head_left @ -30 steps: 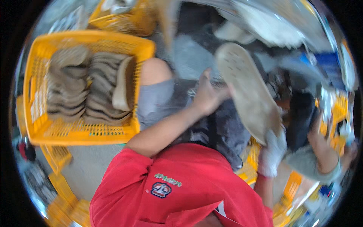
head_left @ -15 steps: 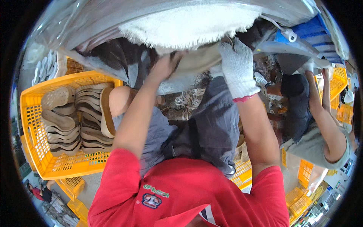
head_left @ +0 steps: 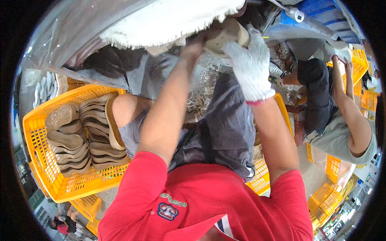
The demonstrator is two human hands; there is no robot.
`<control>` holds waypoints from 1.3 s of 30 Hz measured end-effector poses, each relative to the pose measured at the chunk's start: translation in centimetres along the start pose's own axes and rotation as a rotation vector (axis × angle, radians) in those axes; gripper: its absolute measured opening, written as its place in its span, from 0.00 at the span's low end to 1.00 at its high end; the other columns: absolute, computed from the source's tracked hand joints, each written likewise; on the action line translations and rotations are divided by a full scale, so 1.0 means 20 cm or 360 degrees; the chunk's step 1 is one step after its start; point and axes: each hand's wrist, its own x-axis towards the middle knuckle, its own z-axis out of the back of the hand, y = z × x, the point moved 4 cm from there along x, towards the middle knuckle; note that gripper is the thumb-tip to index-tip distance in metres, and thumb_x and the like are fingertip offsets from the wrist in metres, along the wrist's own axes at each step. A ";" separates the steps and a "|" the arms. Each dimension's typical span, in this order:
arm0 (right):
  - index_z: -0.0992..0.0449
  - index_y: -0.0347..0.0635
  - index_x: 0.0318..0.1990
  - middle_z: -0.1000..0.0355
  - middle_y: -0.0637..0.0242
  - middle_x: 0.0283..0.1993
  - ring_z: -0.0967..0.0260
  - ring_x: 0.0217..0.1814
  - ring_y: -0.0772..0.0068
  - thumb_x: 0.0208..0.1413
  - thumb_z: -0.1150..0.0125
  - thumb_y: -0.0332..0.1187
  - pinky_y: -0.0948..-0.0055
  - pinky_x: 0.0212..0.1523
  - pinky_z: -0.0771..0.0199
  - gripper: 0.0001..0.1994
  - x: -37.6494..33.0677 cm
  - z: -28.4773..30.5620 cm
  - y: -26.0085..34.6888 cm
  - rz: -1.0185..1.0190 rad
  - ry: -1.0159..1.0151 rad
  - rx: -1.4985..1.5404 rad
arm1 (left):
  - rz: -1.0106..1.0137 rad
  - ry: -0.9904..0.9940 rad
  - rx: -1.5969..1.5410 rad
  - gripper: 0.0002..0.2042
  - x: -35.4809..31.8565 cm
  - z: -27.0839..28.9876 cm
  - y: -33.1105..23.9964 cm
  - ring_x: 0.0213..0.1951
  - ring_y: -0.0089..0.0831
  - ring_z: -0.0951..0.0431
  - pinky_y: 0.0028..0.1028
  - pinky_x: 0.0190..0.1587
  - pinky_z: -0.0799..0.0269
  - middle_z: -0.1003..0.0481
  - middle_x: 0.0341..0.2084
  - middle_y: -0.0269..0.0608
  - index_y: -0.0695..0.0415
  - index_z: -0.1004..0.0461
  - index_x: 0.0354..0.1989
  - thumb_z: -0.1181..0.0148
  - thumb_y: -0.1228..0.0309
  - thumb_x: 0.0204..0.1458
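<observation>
Clear plastic sheeting (head_left: 76,34) is draped across the far side of a cluttered workshop, and a white, fringed fabric (head_left: 177,22) is spread along it. Just below the fabric's right end, beyond the far right corner of a yellow, slotted plastic basket (head_left: 76,191), a tan, curved, perforated shoe sole (head_left: 225,37) is held by the right hand (head_left: 250,66), gloved in white knit; its grip is closed about the sole's right end. The bare left hand (head_left: 194,50) is blurred beside the sole's left side, so whether its grip is wide or narrow cannot be told.

Positioning of the sole near the fringe seems to be the step in hand; a steady hold, kept free of the fringe, would be called for by any further turn. The sole's long axis appears to be laid roughly left to right, the right end tilted up; because of foreshortening, toe and heel cannot be distinguished. Stacked tan soles (head_left: 66,140) are nested in two rows inside the basket.
</observation>
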 end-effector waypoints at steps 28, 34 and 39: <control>0.20 0.38 0.49 0.20 0.50 0.34 0.20 0.36 0.47 0.59 0.34 0.33 0.62 0.38 0.21 0.13 -0.31 -0.02 0.59 -0.0290 0.0616 0.0492 | 0.0264 0.0350 -0.1237 0.27 -0.46 0.27 -0.03 0.44 0.37 0.19 0.35 0.45 0.18 0.29 0.55 0.51 0.63 0.43 0.72 0.68 0.57 0.72; 0.17 0.40 0.44 0.18 0.54 0.41 0.19 0.38 0.49 0.59 0.33 0.35 0.65 0.42 0.20 0.10 -0.13 -0.12 0.58 -0.0079 0.0182 0.0412 | -0.0702 0.0061 -0.0594 0.36 -0.43 0.26 0.04 0.51 0.49 0.24 0.42 0.57 0.26 0.27 0.51 0.57 0.63 0.33 0.63 0.85 0.48 0.71; 0.19 0.40 0.51 0.22 0.61 0.45 0.26 0.47 0.74 0.57 0.34 0.35 0.72 0.51 0.26 0.16 -0.10 -0.24 0.50 -0.0461 0.1096 0.1423 | 0.0261 0.0605 -0.1553 0.38 -0.36 0.20 0.12 0.50 0.42 0.20 0.43 0.59 0.25 0.21 0.46 0.48 0.54 0.28 0.55 0.82 0.37 0.69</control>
